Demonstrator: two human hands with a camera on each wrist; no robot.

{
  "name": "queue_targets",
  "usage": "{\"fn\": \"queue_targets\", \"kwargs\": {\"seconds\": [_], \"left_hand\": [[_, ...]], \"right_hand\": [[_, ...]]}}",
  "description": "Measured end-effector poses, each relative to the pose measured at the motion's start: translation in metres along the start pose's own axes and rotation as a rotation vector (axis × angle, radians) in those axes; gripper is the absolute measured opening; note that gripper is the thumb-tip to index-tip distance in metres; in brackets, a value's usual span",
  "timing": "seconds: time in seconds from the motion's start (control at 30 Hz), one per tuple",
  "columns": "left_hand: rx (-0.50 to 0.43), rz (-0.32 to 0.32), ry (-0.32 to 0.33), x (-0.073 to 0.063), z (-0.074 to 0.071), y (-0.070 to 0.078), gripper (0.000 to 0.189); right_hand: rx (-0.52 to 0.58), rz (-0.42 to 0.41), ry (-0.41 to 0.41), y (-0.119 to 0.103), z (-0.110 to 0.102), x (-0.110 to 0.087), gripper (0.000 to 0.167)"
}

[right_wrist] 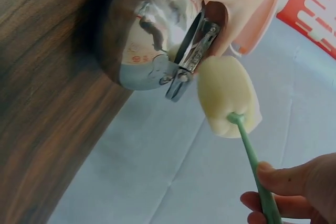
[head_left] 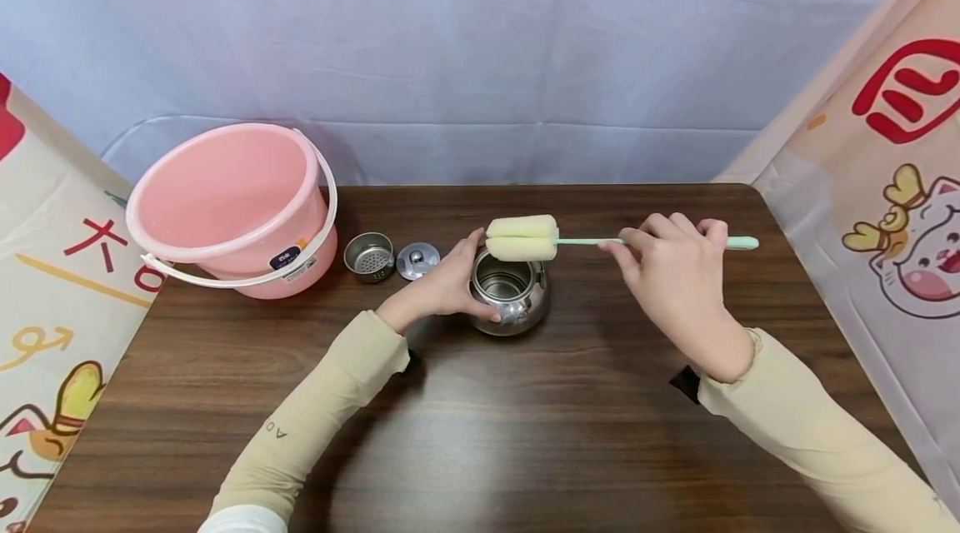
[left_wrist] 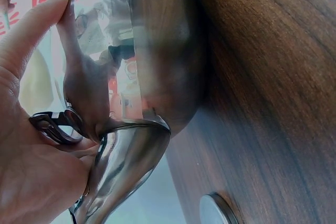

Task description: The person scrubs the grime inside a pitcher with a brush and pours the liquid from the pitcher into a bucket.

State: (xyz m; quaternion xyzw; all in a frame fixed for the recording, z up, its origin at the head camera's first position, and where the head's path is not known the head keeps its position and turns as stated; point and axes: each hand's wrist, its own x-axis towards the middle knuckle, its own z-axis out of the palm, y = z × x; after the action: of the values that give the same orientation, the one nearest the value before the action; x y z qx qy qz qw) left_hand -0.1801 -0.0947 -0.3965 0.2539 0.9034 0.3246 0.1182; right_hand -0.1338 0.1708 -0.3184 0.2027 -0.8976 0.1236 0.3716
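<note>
A shiny round metal teapot [head_left: 517, 315] stands on the table with its mouth uncovered. My left hand [head_left: 442, 281] grips it from the left, thumb at the near side and fingers at the far side. In the left wrist view, the spout [left_wrist: 137, 156] juts out beside the palm. My right hand [head_left: 678, 275] holds a bottle brush by its thin green handle [head_left: 588, 241]. The brush's pale yellow sponge head [head_left: 522, 248] is level and overlaps the pot's mouth in the head view. From the right wrist, this sponge shows outside the pot, close to its rim.
Left of the pot lie a metal lid [head_left: 417, 261] with a knob and a perforated strainer cup [head_left: 369, 258]. A pink bucket [head_left: 258, 271] with a white handle stands at the table's back left. A pale cloth [head_left: 480, 83] hangs behind the wooden table [head_left: 510, 433].
</note>
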Motion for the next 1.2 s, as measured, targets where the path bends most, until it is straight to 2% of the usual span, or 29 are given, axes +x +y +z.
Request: {"fn": "queue_targets", "kwargs": {"seconds": [0.17, 0.4, 0.57, 0.9, 1.03, 1.2], "left_hand": [[0.001, -0.007, -0.005, 0.000, 0.000, -0.001, 0.122], [0.004, -0.010, -0.003, 0.000, -0.001, 0.000, 0.122], [0.004, -0.011, -0.006, 0.000, 0.000, -0.001, 0.123], [-0.002, 0.003, -0.003, -0.001, 0.000, 0.000, 0.122], [0.004, -0.001, -0.005, -0.001, 0.000, 0.000, 0.122], [0.001, -0.003, -0.005, -0.001, 0.000, -0.001, 0.122]], "right_hand": [[0.008, 0.047, -0.042, 0.008, 0.002, -0.003, 0.022], [0.051, 0.111, -0.143, 0.017, 0.000, -0.005, 0.016], [0.081, 0.148, -0.176, 0.023, -0.003, -0.008, 0.015], [0.123, 0.222, -0.263, 0.032, -0.009, -0.010, 0.026], [0.138, 0.231, -0.266, 0.039, -0.011, -0.013, 0.027], [0.130, 0.218, -0.221, 0.047, -0.010, -0.018, 0.024]]}}
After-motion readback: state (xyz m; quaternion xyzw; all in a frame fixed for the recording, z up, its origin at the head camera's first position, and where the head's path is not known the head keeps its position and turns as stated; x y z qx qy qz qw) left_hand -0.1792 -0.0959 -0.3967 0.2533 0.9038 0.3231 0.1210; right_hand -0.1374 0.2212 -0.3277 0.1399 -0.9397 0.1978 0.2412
